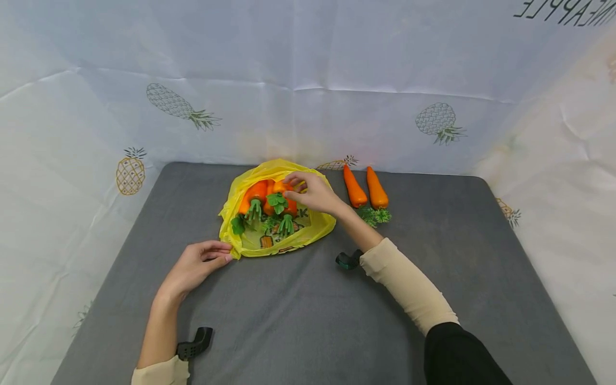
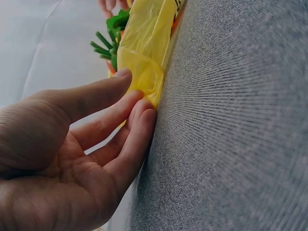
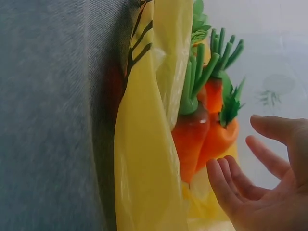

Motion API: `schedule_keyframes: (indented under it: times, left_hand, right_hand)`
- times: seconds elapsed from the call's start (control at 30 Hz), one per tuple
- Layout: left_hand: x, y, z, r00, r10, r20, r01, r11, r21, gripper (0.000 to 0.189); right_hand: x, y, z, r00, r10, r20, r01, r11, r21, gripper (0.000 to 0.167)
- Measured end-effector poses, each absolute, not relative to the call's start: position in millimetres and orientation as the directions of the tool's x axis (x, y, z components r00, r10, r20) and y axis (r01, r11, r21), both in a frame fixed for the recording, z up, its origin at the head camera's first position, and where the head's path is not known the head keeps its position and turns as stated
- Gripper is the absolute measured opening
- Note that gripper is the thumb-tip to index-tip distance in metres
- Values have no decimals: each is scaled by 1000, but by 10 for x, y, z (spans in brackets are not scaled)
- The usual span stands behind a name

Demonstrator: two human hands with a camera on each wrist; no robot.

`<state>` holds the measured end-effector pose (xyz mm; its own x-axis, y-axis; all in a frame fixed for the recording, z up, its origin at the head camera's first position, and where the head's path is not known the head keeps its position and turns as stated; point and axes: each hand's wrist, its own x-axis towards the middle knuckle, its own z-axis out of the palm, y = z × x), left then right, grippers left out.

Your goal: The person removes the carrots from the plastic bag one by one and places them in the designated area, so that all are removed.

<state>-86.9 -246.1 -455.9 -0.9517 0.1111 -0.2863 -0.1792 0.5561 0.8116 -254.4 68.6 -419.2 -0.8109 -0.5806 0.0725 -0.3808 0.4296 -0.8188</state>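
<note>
A yellow plastic bag lies with its mouth spread wide on the grey table, several orange toy carrots with green tops bunched inside it. My left hand is at the bag's near left corner; in the left wrist view the thumb and fingers hold the thin yellow plastic between them. Over the carrots, at the bag's far right side, hovers my right hand. Its fingers are spread and loosely bent, with nothing between them in the right wrist view. The carrots' lower parts are partly hidden by the bag.
Two more carrots with feathery green tops lie side by side to the right of the bag, near the table's far edge. A white cloth printed with pineapples hangs behind the grey table.
</note>
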Motion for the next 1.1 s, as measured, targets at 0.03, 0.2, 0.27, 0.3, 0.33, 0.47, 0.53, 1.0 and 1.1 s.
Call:
schedule_keyframes:
  times: [0.03, 0.2, 0.27, 0.3, 0.33, 0.47, 0.53, 1.0, 1.1]
  left_hand:
    - [-872, -2462, -4560, -952, 109, -286, -179, 560, 809, 42]
    - [-877, -2454, -4553, -954, 105, -283, -176, 568, 804, 42]
    - [-875, -2452, -4551, -955, 105, -279, -173, 567, 805, 42]
    - [-873, -2450, -4551, -955, 104, -277, -172, 567, 805, 42]
    - [-872, -2447, -4552, -955, 104, -276, -171, 567, 806, 41]
    - [-866, -2447, -4554, -957, 105, -270, -167, 563, 809, 41]
    - [-865, -2450, -4555, -957, 107, -269, -165, 562, 810, 41]
    - [-867, -2465, -4574, -953, 107, -285, -178, 564, 807, 42]
    - [-870, -2458, -4581, -953, 106, -284, -179, 561, 809, 41]
  right_hand:
    - [-2553, 661, -4203, -811, -580, 72, -382, 432, -817, 36]
    - [-2602, 575, -4263, -817, -574, 56, -372, 449, -812, 38]
    - [-2616, 551, -4281, -822, -568, 45, -357, 451, -818, 38]
    - [-2622, 540, -4289, -823, -566, 43, -354, 453, -819, 38]
    - [-2628, 529, -4296, -823, -566, 42, -353, 453, -819, 38]
    - [-2646, 487, -4322, -820, -570, 51, -365, 453, -813, 41]
    - [-2650, 466, -4334, -819, -570, 58, -375, 456, -807, 43]
    - [-2642, 364, -4330, -814, -580, 31, -383, 495, -780, 46]
    - [-2635, 361, -4319, -808, -589, 13, -389, 517, -763, 48]
